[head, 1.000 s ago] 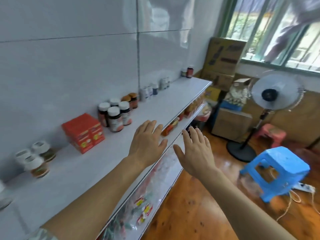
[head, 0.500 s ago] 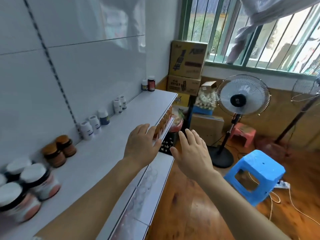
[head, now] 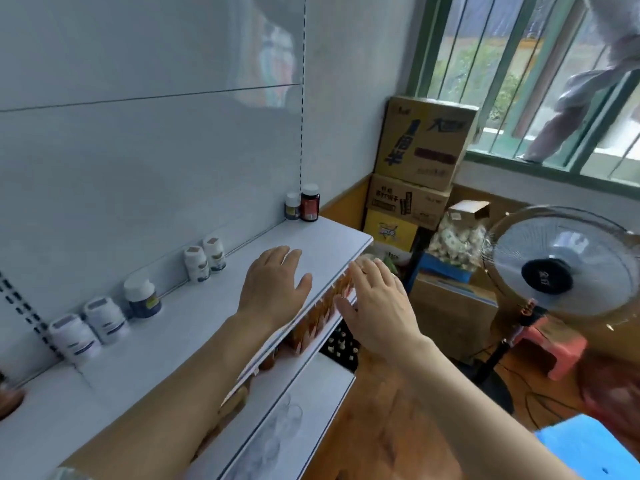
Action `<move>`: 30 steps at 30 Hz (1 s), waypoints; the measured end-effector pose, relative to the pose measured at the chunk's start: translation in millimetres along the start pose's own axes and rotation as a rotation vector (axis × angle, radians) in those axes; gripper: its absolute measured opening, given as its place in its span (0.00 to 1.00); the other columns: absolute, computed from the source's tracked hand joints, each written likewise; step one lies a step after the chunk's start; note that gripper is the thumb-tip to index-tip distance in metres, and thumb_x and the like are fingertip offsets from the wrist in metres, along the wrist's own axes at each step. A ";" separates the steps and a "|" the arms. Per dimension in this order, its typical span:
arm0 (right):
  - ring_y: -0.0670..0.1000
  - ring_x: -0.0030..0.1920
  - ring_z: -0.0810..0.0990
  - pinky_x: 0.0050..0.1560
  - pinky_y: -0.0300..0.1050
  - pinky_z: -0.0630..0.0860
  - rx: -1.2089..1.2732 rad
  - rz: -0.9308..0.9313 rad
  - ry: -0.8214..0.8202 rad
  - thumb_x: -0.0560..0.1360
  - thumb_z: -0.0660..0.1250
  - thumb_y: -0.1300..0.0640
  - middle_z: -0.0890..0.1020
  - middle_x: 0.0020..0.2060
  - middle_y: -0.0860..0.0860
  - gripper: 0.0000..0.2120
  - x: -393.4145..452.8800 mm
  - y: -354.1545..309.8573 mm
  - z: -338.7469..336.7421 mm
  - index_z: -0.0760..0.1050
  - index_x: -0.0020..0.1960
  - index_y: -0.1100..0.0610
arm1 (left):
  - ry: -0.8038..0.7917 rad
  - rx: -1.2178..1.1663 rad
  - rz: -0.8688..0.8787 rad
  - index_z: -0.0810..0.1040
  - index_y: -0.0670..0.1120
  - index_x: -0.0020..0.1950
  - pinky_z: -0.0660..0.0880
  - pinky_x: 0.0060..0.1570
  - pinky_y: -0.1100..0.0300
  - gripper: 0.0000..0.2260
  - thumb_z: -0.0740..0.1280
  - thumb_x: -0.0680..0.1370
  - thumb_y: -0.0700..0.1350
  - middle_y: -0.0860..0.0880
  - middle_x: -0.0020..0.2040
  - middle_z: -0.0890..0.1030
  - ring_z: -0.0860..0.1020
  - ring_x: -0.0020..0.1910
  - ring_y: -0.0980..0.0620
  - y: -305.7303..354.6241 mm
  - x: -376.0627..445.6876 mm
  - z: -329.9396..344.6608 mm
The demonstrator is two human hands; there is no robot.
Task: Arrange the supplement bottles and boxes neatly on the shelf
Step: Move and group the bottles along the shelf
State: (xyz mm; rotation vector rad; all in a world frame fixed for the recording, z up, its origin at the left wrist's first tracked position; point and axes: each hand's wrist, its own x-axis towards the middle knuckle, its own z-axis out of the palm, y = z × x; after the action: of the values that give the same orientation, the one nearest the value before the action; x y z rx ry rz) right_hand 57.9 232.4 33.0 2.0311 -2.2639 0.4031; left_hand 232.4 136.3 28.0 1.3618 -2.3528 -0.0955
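Observation:
A white shelf (head: 194, 327) runs along the wall. Against its back stand two white bottles (head: 86, 330) at the left, a white-capped dark blue bottle (head: 142, 299), another pair of white bottles (head: 205, 259), and at the far end a dark red-labelled bottle (head: 309, 203) beside a small white one (head: 292, 206). My left hand (head: 273, 289) hovers flat over the shelf's front part, fingers straight, holding nothing. My right hand (head: 375, 306) is spread open just past the shelf's front edge, also empty.
A lower shelf (head: 311, 348) holds orange packets. Stacked cardboard boxes (head: 420, 157) fill the corner past the shelf end. A standing fan (head: 554, 268), a pink stool (head: 554, 348) and a blue stool (head: 595, 448) are on the wooden floor at right.
The view has swung right along the shelf; the red box and brown jars have left the frame. Both hands stay open and have moved toward the shelf's far end.

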 end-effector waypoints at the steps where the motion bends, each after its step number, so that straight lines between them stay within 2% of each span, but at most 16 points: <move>1: 0.56 0.79 0.49 0.77 0.57 0.53 -0.002 -0.019 -0.017 0.80 0.51 0.38 0.56 0.78 0.54 0.32 20.1 9.7 4.2 0.52 0.79 0.52 | 0.010 0.001 -0.020 0.67 0.45 0.74 0.62 0.72 0.51 0.24 0.58 0.81 0.56 0.45 0.73 0.69 0.65 0.72 0.47 -1.5 19.0 6.9; 6: 0.56 0.79 0.47 0.77 0.56 0.50 -0.003 -0.066 -0.059 0.81 0.51 0.38 0.53 0.79 0.54 0.33 118.9 55.1 27.8 0.49 0.79 0.52 | 0.027 -0.015 -0.085 0.67 0.44 0.73 0.64 0.70 0.51 0.24 0.60 0.81 0.54 0.45 0.72 0.71 0.67 0.71 0.46 -12.5 116.1 46.6; 14: 0.57 0.77 0.56 0.75 0.55 0.58 0.021 -0.185 -0.078 0.81 0.55 0.40 0.60 0.76 0.54 0.31 270.9 103.6 60.6 0.54 0.78 0.53 | -0.043 -0.039 -0.260 0.67 0.45 0.73 0.69 0.63 0.50 0.21 0.59 0.80 0.47 0.46 0.68 0.73 0.70 0.65 0.44 -45.5 242.4 95.2; 18: 0.56 0.75 0.57 0.74 0.51 0.59 0.075 -0.299 -0.108 0.81 0.58 0.45 0.62 0.75 0.53 0.29 333.9 111.2 78.1 0.54 0.77 0.53 | -0.117 -0.027 -0.322 0.70 0.45 0.68 0.72 0.57 0.49 0.16 0.56 0.81 0.44 0.46 0.65 0.74 0.72 0.60 0.44 -61.9 281.5 113.9; 22: 0.56 0.75 0.57 0.74 0.51 0.60 0.164 -0.373 -0.152 0.81 0.56 0.48 0.60 0.76 0.54 0.26 405.3 115.5 96.9 0.54 0.77 0.52 | -0.077 0.012 -0.362 0.66 0.45 0.73 0.70 0.62 0.49 0.21 0.57 0.80 0.39 0.46 0.70 0.70 0.70 0.65 0.43 -74.7 318.3 133.2; 24: 0.56 0.76 0.56 0.73 0.51 0.60 0.189 -0.440 -0.202 0.81 0.56 0.53 0.58 0.76 0.54 0.26 434.3 117.8 104.7 0.53 0.77 0.52 | -0.080 0.043 -0.381 0.63 0.45 0.76 0.68 0.65 0.50 0.25 0.59 0.78 0.36 0.47 0.74 0.66 0.67 0.69 0.43 -79.4 333.6 142.0; 28: 0.54 0.77 0.52 0.73 0.49 0.60 0.185 -0.645 -0.336 0.78 0.57 0.62 0.52 0.79 0.50 0.33 481.9 128.1 118.1 0.50 0.79 0.47 | -0.118 0.079 -0.409 0.60 0.46 0.78 0.62 0.72 0.51 0.30 0.60 0.77 0.32 0.48 0.78 0.60 0.60 0.75 0.45 -78.4 356.1 157.7; 30: 0.53 0.77 0.54 0.71 0.49 0.65 0.193 -0.763 -0.408 0.78 0.57 0.64 0.53 0.79 0.47 0.33 502.3 132.9 122.9 0.54 0.78 0.43 | -0.117 0.093 -0.431 0.62 0.45 0.76 0.63 0.71 0.53 0.28 0.61 0.76 0.32 0.48 0.76 0.63 0.61 0.74 0.45 -76.7 363.0 165.3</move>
State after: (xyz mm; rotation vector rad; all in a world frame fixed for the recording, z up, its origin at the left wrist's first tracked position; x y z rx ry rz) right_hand -119.6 -270.7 9.9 3.0764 -1.4255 0.1481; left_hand 73.5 -233.6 -26.4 1.9387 -2.1357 -0.1969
